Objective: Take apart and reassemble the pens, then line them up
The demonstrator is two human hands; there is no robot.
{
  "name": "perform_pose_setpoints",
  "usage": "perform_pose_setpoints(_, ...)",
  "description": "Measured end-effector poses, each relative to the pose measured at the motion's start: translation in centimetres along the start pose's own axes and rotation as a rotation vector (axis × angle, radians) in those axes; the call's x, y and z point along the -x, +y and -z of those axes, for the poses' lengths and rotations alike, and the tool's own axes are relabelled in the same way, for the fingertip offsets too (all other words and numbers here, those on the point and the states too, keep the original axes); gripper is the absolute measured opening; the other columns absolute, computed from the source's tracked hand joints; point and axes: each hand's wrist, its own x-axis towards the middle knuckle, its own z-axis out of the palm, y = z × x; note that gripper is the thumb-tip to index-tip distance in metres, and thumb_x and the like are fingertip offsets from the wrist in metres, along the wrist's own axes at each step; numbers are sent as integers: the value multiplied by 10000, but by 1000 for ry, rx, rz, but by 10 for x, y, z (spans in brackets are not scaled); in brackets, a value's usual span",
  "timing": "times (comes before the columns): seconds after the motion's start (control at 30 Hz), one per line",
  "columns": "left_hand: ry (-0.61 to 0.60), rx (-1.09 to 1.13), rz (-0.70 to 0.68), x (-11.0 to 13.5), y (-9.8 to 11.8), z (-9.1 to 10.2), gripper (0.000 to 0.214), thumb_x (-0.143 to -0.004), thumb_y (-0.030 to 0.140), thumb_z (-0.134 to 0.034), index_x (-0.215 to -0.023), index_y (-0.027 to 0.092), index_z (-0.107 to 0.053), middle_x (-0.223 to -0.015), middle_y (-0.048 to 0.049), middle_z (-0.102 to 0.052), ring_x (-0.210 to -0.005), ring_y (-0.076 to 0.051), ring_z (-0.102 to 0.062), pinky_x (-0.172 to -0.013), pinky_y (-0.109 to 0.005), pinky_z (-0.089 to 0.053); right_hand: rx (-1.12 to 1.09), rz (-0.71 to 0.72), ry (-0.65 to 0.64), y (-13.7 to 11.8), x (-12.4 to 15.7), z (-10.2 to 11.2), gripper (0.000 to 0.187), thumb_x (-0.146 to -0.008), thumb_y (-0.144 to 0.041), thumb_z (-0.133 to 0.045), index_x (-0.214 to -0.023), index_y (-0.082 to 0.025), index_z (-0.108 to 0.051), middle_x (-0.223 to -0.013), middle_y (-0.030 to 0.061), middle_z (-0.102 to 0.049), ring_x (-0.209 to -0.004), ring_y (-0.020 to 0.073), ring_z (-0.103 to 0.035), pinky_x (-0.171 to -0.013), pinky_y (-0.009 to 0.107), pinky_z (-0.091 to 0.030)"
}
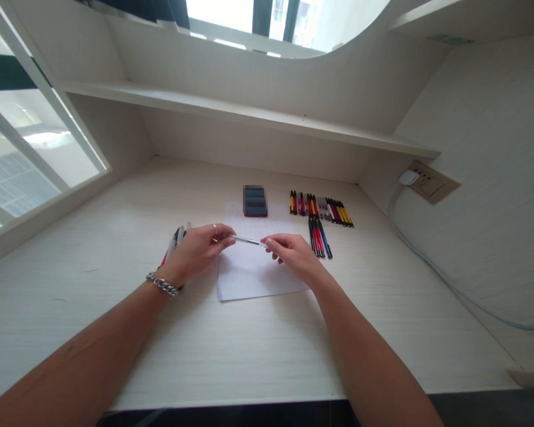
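Both my hands hold a clear, slender pen (248, 239) level above a sheet of white paper (249, 279). My left hand (203, 243), with a ring and a chain bracelet, pinches its left end. At the right end, the fingertips of my right hand (290, 250) close on it. Partly hidden behind my left hand lie several grey, black and red pens (176, 236). To the right of the paper, a row of several pens (313, 204) in yellow, red, black and grey lies side by side. Below that row is a smaller group of red, black and blue pens (320, 238).
A dark, blurred phone-like device (255, 200) lies at the paper's far edge. A white plug (409, 177) sits in the wall socket (435, 182), its grey cable (431, 274) running along the desk's right side. A low shelf (249, 115) spans the back.
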Motion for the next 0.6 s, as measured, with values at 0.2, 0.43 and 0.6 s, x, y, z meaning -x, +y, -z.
perform_pose_setpoints(0.2, 1, 104, -51, 4, 9, -9, 273, -847, 421, -552, -955, 200, -673, -919, -39, -695, -745, -158, -613, -713, -272, -487, 365, 242, 12, -8, 11, 2, 141, -792, -277, -631, -864, -274, -752, -840, 30, -705, -757, 185, -609, -695, 301, -429)
perform_pose_setpoints(0.43, 5, 115, 73, 4, 12, -5, 397, -829, 470, -563, -1127, 215, -627, -985, -52, -691, -763, -166, -646, -723, -301, -525, 503, 169, 453, 12, 3, 55, 219, -812, -354, -597, -945, -256, -740, -911, 46, -720, -804, 208, -630, -750, 332, -442)
perform_pose_setpoints(0.6, -27, 53, 32, 4, 7, -5, 342, -829, 482, -546, -1009, 220, -672, -968, -50, -694, -753, -177, -646, -690, -290, -509, 612, -257, 784, 51, 1, 111, 278, -752, -397, -620, -895, -202, -756, -898, 119, -725, -822, 272, -643, -723, 369, -446)
